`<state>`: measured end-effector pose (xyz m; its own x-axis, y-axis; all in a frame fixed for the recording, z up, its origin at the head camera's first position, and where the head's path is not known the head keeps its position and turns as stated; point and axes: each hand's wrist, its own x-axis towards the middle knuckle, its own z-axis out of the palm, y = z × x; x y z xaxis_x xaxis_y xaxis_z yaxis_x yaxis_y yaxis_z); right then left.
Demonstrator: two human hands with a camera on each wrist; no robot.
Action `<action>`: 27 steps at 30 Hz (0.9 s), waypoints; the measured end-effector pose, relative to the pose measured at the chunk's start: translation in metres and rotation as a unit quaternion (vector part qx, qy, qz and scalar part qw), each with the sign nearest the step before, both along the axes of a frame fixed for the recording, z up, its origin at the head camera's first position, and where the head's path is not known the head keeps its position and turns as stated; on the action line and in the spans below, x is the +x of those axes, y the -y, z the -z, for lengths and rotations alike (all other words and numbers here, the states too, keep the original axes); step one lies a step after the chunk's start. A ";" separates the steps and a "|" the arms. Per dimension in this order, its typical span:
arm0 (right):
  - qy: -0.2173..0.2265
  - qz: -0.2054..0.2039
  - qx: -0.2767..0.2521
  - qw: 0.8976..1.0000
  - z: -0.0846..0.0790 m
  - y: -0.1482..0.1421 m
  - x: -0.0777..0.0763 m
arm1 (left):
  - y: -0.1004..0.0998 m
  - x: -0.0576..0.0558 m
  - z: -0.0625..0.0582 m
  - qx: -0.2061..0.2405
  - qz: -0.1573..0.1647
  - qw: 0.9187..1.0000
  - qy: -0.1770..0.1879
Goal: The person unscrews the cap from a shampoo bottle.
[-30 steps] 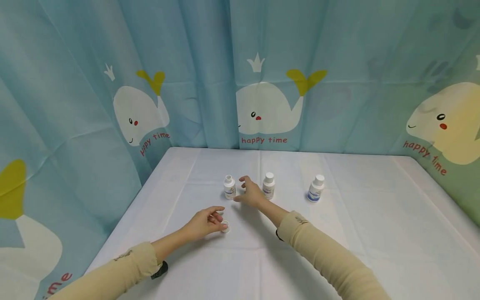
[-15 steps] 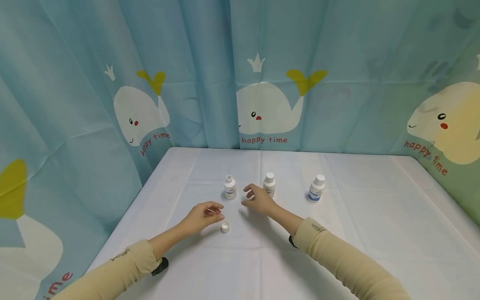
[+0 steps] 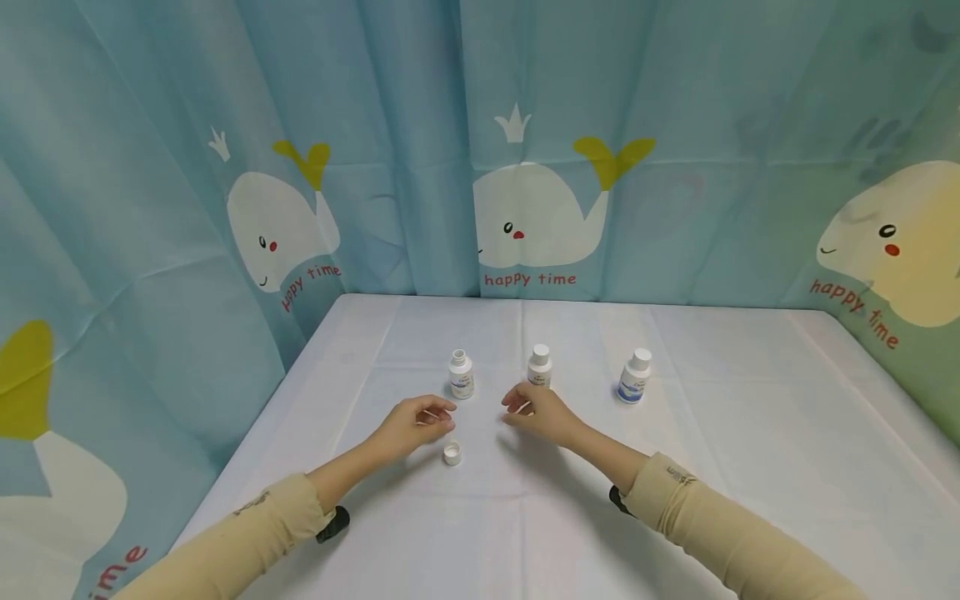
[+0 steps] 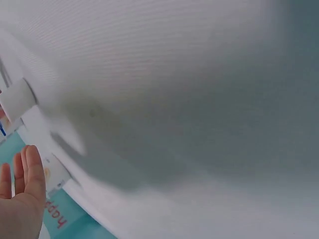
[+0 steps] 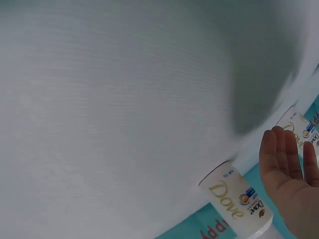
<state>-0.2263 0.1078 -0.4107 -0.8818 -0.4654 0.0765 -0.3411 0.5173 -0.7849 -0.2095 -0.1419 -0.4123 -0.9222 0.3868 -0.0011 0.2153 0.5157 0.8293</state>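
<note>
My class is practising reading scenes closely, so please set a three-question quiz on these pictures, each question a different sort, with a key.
1. Multiple choice: besides the uncapped bottle, how many bottles with caps on stand on the table in the head view? a) one; b) two; c) four.

2. True or false: neither the left hand nor the right hand holds the loose cap.

3. Fill in: the large gold word on the lower bottle in the right wrist view reads ____.

Key:
1. b: the middle bottle and the rightmost bottle.
2. True.
3. Dove.
</note>
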 end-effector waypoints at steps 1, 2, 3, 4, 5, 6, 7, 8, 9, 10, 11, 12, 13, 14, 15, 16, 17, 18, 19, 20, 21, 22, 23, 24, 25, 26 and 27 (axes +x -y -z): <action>0.008 -0.003 -0.007 1.000 0.000 -0.003 0.002 | -0.001 -0.001 -0.001 0.000 0.006 1.000 -0.009; 0.017 -0.005 -0.012 1.000 0.000 -0.007 0.004 | -0.002 -0.002 -0.001 -0.001 0.013 1.000 -0.016; 0.025 -0.007 -0.016 1.000 0.000 -0.011 0.006 | -0.003 -0.002 -0.002 -0.001 0.017 1.000 -0.021; 0.034 -0.007 -0.020 0.999 -0.001 -0.014 0.008 | -0.004 -0.003 -0.003 -0.002 0.020 0.999 -0.025; 0.039 -0.007 -0.024 0.999 -0.001 -0.018 0.011 | -0.005 -0.004 -0.004 -0.002 0.023 0.999 -0.028; 0.039 -0.008 -0.025 0.999 -0.001 -0.022 0.013 | -0.006 -0.004 -0.005 -0.003 0.025 0.999 -0.030; 0.034 -0.009 -0.025 0.999 -0.001 -0.026 0.015 | -0.007 -0.005 -0.005 -0.004 0.028 0.999 -0.032; 0.032 -0.010 -0.024 0.999 -0.002 -0.029 0.017 | -0.007 -0.005 -0.007 -0.005 0.029 0.999 -0.030; 0.029 -0.011 -0.024 0.999 -0.002 -0.033 0.019 | -0.008 -0.005 -0.008 -0.005 0.029 0.999 -0.030; 0.026 -0.012 -0.023 0.999 -0.003 -0.037 0.021 | -0.009 -0.006 -0.009 -0.004 0.031 0.999 -0.031; 0.023 -0.014 -0.023 0.999 -0.004 -0.041 0.023 | -0.009 -0.006 -0.010 -0.004 0.033 0.999 -0.032; 0.023 -0.016 -0.022 0.999 -0.005 -0.044 0.025 | -0.010 -0.006 -0.011 -0.004 0.034 0.999 -0.033; 0.022 -0.017 -0.021 0.999 -0.006 -0.048 0.027 | -0.011 -0.007 -0.012 -0.004 0.035 0.999 -0.035; 0.026 -0.016 -0.021 0.999 -0.008 -0.051 0.029 | -0.012 -0.007 -0.013 -0.003 0.035 0.999 -0.036; 0.027 -0.016 -0.022 0.999 -0.009 -0.054 0.031 | -0.013 -0.008 -0.014 -0.004 0.036 0.999 -0.038; 0.028 -0.016 -0.024 0.999 -0.011 -0.057 0.033 | -0.014 -0.008 -0.015 -0.004 0.037 0.999 -0.038; 0.029 -0.015 -0.025 0.999 -0.012 -0.060 0.034 | -0.015 -0.009 -0.015 -0.004 0.039 0.998 -0.040; 0.029 -0.014 -0.028 0.999 -0.013 -0.063 0.036 | -0.016 -0.010 -0.016 -0.004 0.038 0.998 -0.042; 0.028 -0.014 -0.030 0.999 -0.014 -0.065 0.038 | -0.016 -0.010 -0.017 -0.004 0.039 0.998 -0.045; 0.025 -0.015 -0.033 0.999 -0.015 -0.067 0.040 | -0.017 -0.011 -0.018 -0.002 0.040 0.998 -0.047; 0.022 -0.015 -0.036 0.999 -0.016 -0.069 0.041 | -0.018 -0.012 -0.019 0.001 0.042 0.998 -0.051; 0.016 -0.016 -0.037 0.999 -0.017 -0.071 0.043 | -0.019 -0.012 -0.020 0.003 0.043 0.998 -0.055; 0.012 -0.015 -0.038 0.999 -0.018 -0.073 0.044 | -0.019 -0.013 -0.022 0.004 0.046 0.997 -0.060; 0.007 -0.014 -0.039 0.999 -0.019 -0.075 0.045 | -0.020 -0.014 -0.023 0.006 0.046 0.997 -0.062; 0.004 -0.011 -0.040 0.999 -0.019 -0.077 0.046 | -0.021 -0.014 -0.024 0.008 0.047 0.997 -0.064; 0.000 -0.009 -0.040 0.999 -0.020 -0.079 0.047 | -0.022 -0.015 -0.026 0.010 0.045 0.997 -0.064; -0.002 -0.007 -0.040 0.999 -0.021 -0.081 0.048 | -0.023 -0.016 -0.027 0.011 0.044 0.997 -0.065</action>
<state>-0.1782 0.1887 -0.3898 -0.8751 -0.4693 0.1186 -0.3516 0.4478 -0.8221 -0.2250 -0.1191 -0.3848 -0.8761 0.4654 0.1255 0.3653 0.4714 0.8027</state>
